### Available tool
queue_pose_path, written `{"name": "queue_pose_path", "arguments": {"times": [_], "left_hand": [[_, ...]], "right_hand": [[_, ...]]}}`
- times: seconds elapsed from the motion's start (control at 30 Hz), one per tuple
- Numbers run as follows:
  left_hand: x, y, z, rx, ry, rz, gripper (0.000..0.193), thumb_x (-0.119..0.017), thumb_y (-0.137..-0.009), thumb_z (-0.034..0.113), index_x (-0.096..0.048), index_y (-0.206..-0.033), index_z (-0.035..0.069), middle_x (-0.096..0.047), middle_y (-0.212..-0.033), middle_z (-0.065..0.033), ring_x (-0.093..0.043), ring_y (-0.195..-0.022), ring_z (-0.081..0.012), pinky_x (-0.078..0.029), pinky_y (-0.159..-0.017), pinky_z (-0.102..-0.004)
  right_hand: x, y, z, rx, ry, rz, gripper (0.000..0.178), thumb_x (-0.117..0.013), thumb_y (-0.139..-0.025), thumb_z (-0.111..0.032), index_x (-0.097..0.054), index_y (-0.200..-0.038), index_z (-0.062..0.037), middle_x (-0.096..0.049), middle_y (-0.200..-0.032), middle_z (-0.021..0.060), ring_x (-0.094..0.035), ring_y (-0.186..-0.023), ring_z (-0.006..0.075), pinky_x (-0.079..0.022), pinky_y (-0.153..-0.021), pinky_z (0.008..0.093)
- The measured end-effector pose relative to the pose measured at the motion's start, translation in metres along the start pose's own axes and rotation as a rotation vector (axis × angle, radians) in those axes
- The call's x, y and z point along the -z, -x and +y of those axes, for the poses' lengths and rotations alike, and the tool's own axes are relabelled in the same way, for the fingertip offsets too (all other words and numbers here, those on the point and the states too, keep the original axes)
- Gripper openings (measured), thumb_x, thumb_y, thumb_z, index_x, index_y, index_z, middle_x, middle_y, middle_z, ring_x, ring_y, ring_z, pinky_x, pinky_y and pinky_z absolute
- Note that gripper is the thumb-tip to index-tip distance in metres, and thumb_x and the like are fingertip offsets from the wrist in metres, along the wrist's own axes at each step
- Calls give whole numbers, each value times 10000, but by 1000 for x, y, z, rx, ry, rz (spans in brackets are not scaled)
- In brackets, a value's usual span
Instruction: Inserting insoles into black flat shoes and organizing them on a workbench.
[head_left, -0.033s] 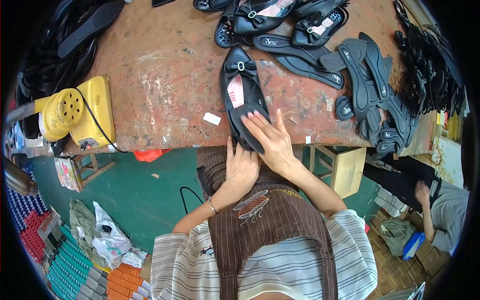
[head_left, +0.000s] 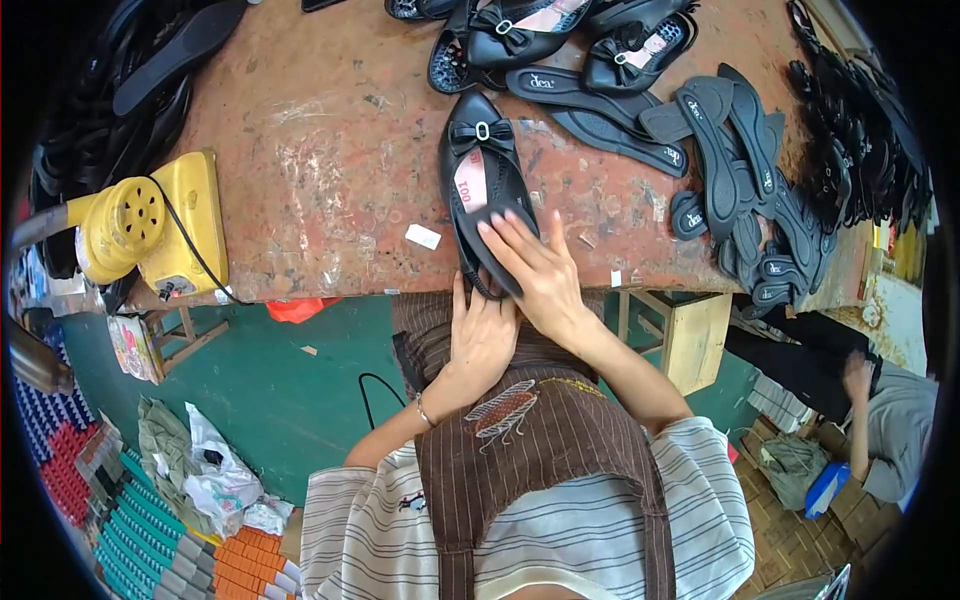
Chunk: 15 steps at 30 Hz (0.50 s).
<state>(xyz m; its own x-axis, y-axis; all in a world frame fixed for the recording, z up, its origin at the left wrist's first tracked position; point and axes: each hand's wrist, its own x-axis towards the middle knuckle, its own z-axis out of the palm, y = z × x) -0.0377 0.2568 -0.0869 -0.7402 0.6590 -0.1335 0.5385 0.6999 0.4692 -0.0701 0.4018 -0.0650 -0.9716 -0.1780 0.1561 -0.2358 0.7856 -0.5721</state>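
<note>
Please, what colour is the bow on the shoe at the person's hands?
The bow is black; the head view shows it best.

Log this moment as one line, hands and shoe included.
left hand: at back of black shoe; right hand: fingers on dark insole at shoe opening; yellow machine: on table, left

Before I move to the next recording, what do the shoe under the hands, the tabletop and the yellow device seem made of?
Shoe: probably smooth black leather or imitation, by its soft sheen. Tabletop: perhaps painted wood, mostly dull, its reddish-brown colour scuffed and stained. Yellow device: painted metal or hard plastic, given its smooth, even colour; can't tell which.
</note>
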Motion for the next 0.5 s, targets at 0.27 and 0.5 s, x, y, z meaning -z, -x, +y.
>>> {"name": "queue_pose_path", "arguments": {"times": [0.27,0.5], "left_hand": [[1,-5,-2,11,-13,107,508,-614,-874,149,-511,-1323,-65,-466,-1414,-223,-345,-1405,-337,-281,-1106,-576],[3,-5,1,28,-24,188,405,-546,-832,110,-627,-1208,-17,-484,-1410,-207,-358,-1401,-336,-249,-1154,-504]], "right_hand": [[-12,-82,10,-9,198,10,447,-533,-798,-15,-571,-1239,45,-599,-1217,215,-560,-1190,333,-262,-1145,546],[-8,-106,0,-335,194,-355,501,-503,-767,87,-499,-1267,115,-591,-1189,262,-564,-1151,403,-190,-1156,587]]}}
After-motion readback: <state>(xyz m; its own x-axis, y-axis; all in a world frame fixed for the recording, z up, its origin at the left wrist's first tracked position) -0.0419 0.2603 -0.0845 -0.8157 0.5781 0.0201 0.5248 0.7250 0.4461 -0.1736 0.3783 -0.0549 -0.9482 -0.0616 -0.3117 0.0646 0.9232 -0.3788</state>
